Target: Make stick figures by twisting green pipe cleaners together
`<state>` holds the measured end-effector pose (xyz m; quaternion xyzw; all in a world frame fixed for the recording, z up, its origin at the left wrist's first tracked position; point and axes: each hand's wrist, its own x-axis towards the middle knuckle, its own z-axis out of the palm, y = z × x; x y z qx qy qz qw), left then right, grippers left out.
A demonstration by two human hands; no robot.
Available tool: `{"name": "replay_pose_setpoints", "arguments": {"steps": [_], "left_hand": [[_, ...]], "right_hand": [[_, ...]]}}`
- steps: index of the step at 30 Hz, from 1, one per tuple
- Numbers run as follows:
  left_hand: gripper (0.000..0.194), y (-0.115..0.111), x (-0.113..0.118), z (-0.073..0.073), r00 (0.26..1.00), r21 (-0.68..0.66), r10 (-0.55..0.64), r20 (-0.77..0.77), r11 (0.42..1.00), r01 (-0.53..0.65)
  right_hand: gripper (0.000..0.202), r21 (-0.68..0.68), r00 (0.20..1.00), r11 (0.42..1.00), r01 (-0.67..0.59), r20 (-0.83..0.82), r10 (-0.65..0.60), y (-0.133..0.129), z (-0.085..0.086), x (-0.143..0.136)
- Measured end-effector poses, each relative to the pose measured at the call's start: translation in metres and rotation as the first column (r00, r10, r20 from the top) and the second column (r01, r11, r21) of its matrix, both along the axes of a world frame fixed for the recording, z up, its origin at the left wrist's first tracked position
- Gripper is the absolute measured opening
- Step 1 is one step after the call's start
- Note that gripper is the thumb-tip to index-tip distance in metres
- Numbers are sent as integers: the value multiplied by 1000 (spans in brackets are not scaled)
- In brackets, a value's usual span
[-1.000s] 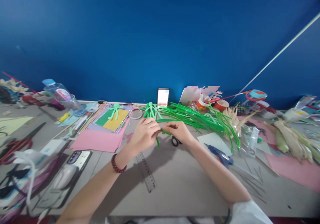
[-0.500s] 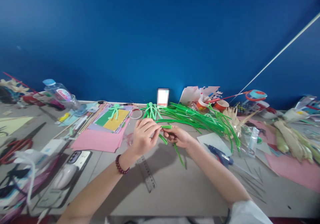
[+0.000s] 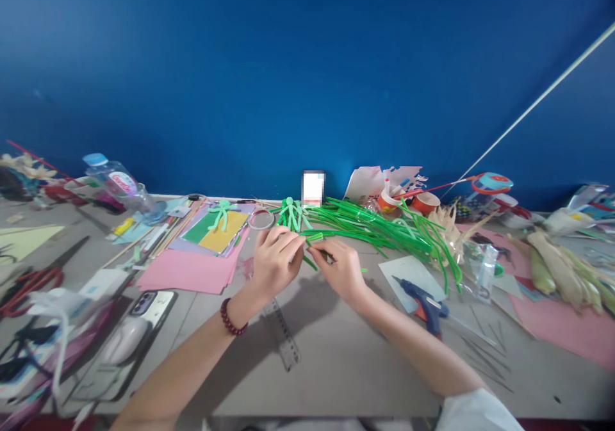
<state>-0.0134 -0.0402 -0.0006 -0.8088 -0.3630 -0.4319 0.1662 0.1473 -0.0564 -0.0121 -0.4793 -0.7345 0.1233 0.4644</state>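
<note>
Over the middle of the table, my left hand (image 3: 278, 263) is closed in a pinch on a short green stem (image 3: 310, 262), whose lower end pokes out below the fingers. My right hand (image 3: 340, 268) meets it from the right, thumb and fingertips pinched together at the stem pieces; exactly what lies between them is partly hidden. Just behind the hands is a large bundle of long green stems (image 3: 379, 225). Small pale green figures (image 3: 291, 213) stand at its left end. One tiny green scrap (image 3: 364, 270) lies right of my right hand.
A clear ruler (image 3: 283, 341) lies below my left wrist. Right of the right forearm are a blue glue gun (image 3: 425, 303) and corn husks (image 3: 560, 271). To the left are pink paper (image 3: 187, 271), a phone (image 3: 125, 348), scissors (image 3: 43, 277) and a bottle (image 3: 118, 181).
The long green strip that hung below my right hand is gone from view. My right hand has turned, its fingertips now closer to my left hand. A small green scrap now shows on the table.
</note>
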Motion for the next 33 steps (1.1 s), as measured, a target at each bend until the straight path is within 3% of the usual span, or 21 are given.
{"name": "replay_pose_setpoints", "arguments": {"steps": [4, 8, 11, 14, 17, 20, 22, 23, 28, 33], "left_hand": [[16, 1, 0, -1, 993, -48, -12, -117, 999, 6], [17, 4, -3, 0, 969, -80, -84, -233, 995, 66], [19, 7, -6, 3, 948, -121, -166, -272, 983, 137], [19, 9, -9, 6, 940, -152, -221, -260, 971, 186], [17, 11, -12, 9, 938, -171, -262, -229, 959, 226], [16, 11, -12, 11, 939, -165, -284, -196, 953, 254], [16, 11, -10, 10, 943, -174, -279, -184, 953, 248], [16, 10, -9, 10, 946, -188, -270, -179, 953, 237], [12, 8, -4, 6, 973, -192, -181, -142, 969, 153], [15, 7, -4, 1, 978, -105, -161, -135, 984, 147]], "right_hand": [[20, 227, 971, 974, 17, 230, -71, -1, -3, 4], [23, 276, 953, 961, 27, 283, -108, 1, -3, 7], [19, 169, 992, 985, 22, 120, -42, 6, 0, 10], [12, -101, 987, 992, -71, -151, 55, 12, 4, 11], [14, -366, 915, 907, -211, -401, 51, 16, 6, 11], [27, -505, 808, 774, -383, -589, 16, 19, 4, 10], [33, -541, 761, 711, -450, -648, -12, 20, 3, 10], [35, -539, 756, 711, -452, -654, -15, 21, 2, 10], [27, -440, 822, 829, -345, -569, 40, 24, 2, 12], [25, -477, 794, 792, -381, -607, 16, 24, 4, 13]]}}
